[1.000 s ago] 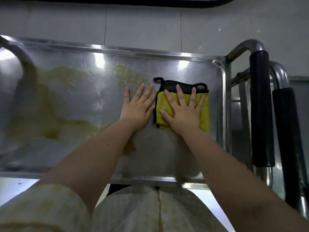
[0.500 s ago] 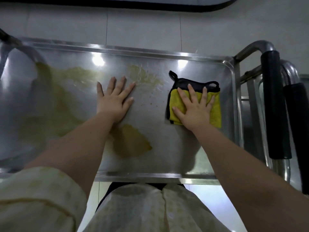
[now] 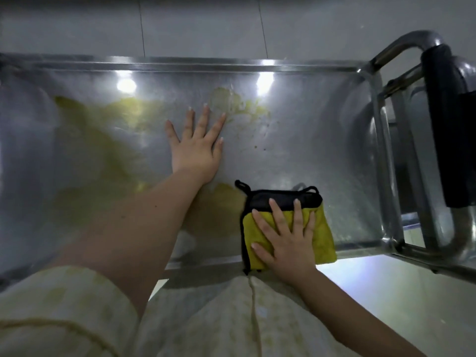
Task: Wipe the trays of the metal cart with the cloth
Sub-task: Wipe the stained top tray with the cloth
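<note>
Your right hand (image 3: 286, 243) lies flat on the folded yellow cloth (image 3: 322, 233), fingers straight and a little spread, pressing it down rather than gripping it. Your two longest fingertips reach onto the cloth's black band. The cloth sits at the near edge of the cart's top tray (image 3: 309, 150), right of centre, with its near side hanging over the front rim.

Your left hand (image 3: 197, 148) is palm down on bare metal in the middle of the tray, fingers fanned wide and holding nothing. It is well apart from the cloth.

Yellow-green smears (image 3: 103, 140) cover much of the tray's left half. A further patch lies just beyond your left fingertips, and another between your left wrist and the cloth's left edge. Two bright light reflections show near the far rim.

At the tray's right end stands the cart's steel push handle with a black grip (image 3: 443, 119). Beyond the tray are pale grey tiles (image 3: 206, 24). Your pale sleeve (image 3: 64, 310) fills the lower left.
</note>
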`<state>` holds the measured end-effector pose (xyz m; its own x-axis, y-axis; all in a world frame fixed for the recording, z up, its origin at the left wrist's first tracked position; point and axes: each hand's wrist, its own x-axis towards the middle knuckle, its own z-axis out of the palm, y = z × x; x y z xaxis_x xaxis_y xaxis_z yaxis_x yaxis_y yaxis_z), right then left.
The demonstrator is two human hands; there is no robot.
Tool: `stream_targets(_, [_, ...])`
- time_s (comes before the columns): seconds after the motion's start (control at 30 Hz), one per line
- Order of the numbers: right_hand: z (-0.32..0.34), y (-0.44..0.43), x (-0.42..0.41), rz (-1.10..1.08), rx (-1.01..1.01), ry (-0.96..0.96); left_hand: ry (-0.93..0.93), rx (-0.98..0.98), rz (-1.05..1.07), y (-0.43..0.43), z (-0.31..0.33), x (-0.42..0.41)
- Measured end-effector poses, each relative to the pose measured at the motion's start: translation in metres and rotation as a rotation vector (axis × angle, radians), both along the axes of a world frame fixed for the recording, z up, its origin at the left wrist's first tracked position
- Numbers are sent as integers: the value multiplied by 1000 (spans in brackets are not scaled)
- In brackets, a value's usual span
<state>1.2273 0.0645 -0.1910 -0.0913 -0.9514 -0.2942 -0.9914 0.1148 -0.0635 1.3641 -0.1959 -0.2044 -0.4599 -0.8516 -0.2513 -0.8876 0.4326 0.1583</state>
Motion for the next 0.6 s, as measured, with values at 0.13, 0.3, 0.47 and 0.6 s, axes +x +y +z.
stream_targets(0.13, [-3, -62, -13, -48, -14, 36, 13, 4, -10, -6, -2, 0])
stream_targets(0.3, [-4, -204, -51, -308, -10, 15, 8, -11, -12, -7, -3, -2])
stream_targets(0.47, [-1, -241, -51, -396, 10, -12, 17, -9, 4, -7, -4, -3])
stream_targets(0.6, [0, -169, -25, -206, -48, 5, 3, 19, 6, -4, -1, -7])
